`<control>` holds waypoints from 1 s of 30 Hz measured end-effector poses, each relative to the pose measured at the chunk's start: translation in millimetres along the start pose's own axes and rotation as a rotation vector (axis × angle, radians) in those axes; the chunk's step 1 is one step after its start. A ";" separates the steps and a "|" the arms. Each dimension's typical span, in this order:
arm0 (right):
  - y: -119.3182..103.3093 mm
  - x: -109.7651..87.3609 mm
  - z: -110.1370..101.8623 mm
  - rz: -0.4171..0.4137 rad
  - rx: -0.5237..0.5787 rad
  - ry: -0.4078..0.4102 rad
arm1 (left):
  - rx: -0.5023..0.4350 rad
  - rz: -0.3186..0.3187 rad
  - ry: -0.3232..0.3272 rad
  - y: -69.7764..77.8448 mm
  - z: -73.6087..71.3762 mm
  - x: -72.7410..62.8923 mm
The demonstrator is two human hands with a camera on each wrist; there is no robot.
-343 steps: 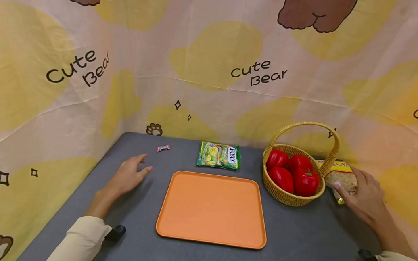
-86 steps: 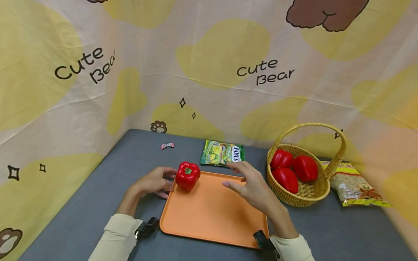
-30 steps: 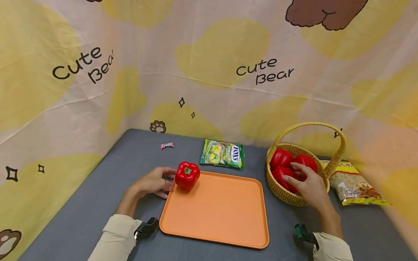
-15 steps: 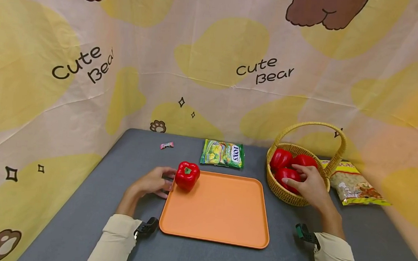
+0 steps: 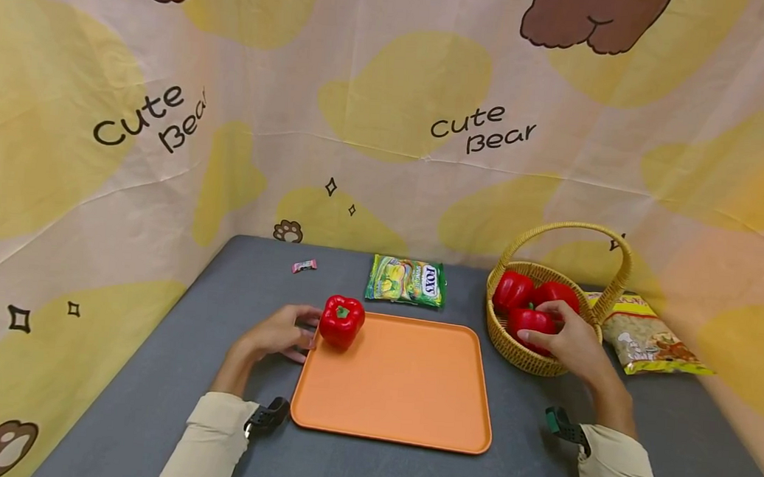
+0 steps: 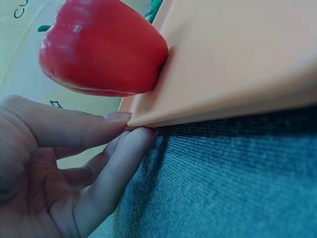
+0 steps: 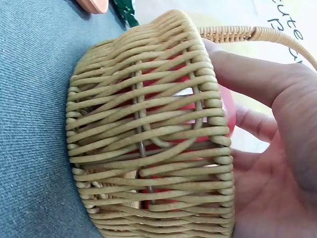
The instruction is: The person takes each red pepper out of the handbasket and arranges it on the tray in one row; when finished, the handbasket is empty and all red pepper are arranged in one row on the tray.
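Observation:
My left hand [image 5: 280, 331] pinches the left rim of an orange tray [image 5: 405, 380]; the left wrist view shows thumb and fingertips on either side of the edge. One red bell pepper [image 5: 341, 323] stands stem-up on the tray's far left corner, just above that hand. Inside the wicker basket [image 5: 533, 363], my right hand [image 5: 574, 341] grips another red bell pepper [image 5: 530, 325] between thumb and fingers, its green stem now upward. Two more red peppers [image 5: 513, 290] lie behind it. From the right wrist, the woven wall hides most of the gripped pepper.
A green candy bag [image 5: 405, 281] lies behind the tray, and a small pink wrapped candy [image 5: 304, 265] is to its left. A yellow-edged snack bag [image 5: 651, 338] lies right of the basket. The basket's tall handle [image 5: 572, 226] arches over the peppers; a printed cloth hangs behind.
Earlier a pepper went from basket to tray and the left hand came to the tray's rim. The right hand returned to the basket; the pepper in its fingers has since turned stem-up.

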State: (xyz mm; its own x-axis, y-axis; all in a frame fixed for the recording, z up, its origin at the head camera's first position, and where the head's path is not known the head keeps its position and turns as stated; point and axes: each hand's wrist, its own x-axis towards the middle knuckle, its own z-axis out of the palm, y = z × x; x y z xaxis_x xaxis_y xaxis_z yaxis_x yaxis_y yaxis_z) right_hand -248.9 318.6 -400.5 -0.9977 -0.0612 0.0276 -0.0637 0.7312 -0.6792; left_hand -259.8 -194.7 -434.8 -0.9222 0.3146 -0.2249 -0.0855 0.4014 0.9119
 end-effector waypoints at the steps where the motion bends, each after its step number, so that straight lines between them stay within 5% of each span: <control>1: -0.8 -0.7 -0.6 0.000 -0.003 -0.004 | -0.001 -0.001 -0.001 -0.3 -0.1 0.1; 30: -1.2 -1.9 -4.6 -0.085 0.017 0.055 | -0.002 0.000 -0.001 -0.8 -0.5 -1.4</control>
State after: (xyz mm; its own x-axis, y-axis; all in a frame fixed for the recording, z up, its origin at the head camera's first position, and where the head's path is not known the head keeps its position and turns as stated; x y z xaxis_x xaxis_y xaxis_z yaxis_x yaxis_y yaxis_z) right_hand -247.0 321.0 -396.3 -0.9884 -0.0851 0.1255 -0.1484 0.7131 -0.6852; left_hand -258.7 -195.9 -435.0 -0.9218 0.3157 -0.2251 -0.0859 0.3997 0.9126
